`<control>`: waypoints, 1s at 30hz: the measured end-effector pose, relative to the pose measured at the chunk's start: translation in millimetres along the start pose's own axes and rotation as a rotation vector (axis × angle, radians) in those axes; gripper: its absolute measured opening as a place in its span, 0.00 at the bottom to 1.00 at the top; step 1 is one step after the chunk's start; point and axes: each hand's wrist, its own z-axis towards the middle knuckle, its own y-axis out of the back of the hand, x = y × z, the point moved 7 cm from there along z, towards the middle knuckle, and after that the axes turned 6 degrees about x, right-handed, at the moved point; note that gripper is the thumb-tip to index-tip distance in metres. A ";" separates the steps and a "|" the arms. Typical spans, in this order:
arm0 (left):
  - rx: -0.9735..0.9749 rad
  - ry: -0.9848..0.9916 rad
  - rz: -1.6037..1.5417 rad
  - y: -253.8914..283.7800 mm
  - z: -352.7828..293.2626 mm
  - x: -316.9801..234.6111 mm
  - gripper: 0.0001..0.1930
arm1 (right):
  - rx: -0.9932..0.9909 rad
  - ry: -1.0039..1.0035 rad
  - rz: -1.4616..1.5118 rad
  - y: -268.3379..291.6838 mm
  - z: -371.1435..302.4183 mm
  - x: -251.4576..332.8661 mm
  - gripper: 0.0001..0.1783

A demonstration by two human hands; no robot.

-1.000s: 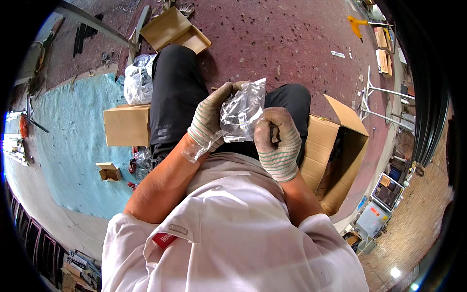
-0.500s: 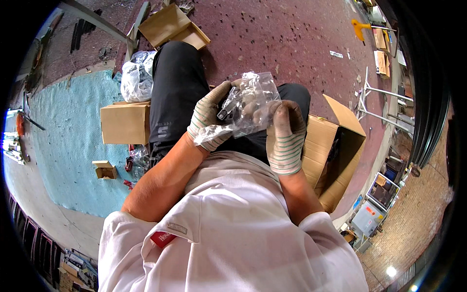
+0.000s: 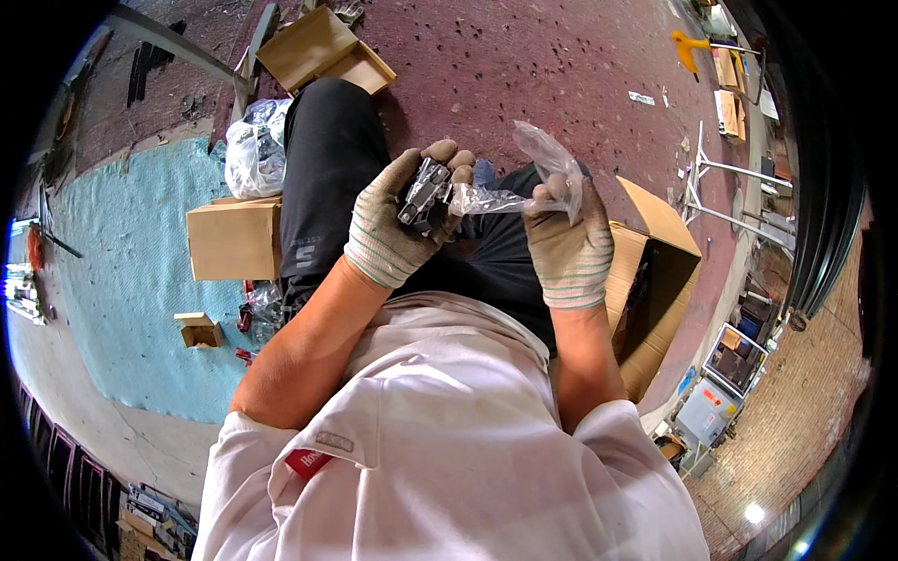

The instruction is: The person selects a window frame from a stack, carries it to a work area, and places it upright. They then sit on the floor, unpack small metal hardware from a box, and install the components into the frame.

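Above the lap [image 3: 496, 248]: both hands are raised in knit work gloves with soiled palms and striped cuffs.
Left hand [image 3: 379, 220]: fingers curl up around a small cluster of black and silver hardware parts [image 3: 426, 194], which lies in the palm.
Right hand [image 3: 575, 248]: fingers bent, pinching one end of a clear plastic bag [image 3: 496, 200].
Plastic bag: spans the gap between the hands; its other end meets the left fingertips, and whether these grip it cannot be told.
Left of the legs: a brown cardboard box [image 3: 234, 243] stands beside a knotted-looking white plastic sack [image 3: 254, 161]; a small open carton [image 3: 198, 333] sits on the blue mat [image 3: 122, 299].
Beyond the left knee: a shallow open cardboard box [image 3: 313, 45] rests on the reddish floor [image 3: 486, 75].
Right of the legs: a large carton [image 3: 629, 271] stands with its flap raised.
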 end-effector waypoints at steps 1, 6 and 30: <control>0.013 0.007 0.010 -0.1 -0.3 -0.2 0.20 | 0.024 0.025 0.006 1.1 1.8 3.2 0.13; -0.003 -0.007 -0.069 -5.6 -2.0 0.6 0.19 | -0.397 0.165 -0.410 52.9 3.7 38.4 0.13; 0.029 -0.034 -0.048 -11.2 1.6 -4.4 0.23 | -0.169 0.371 -1.519 -41.4 -8.4 6.8 0.16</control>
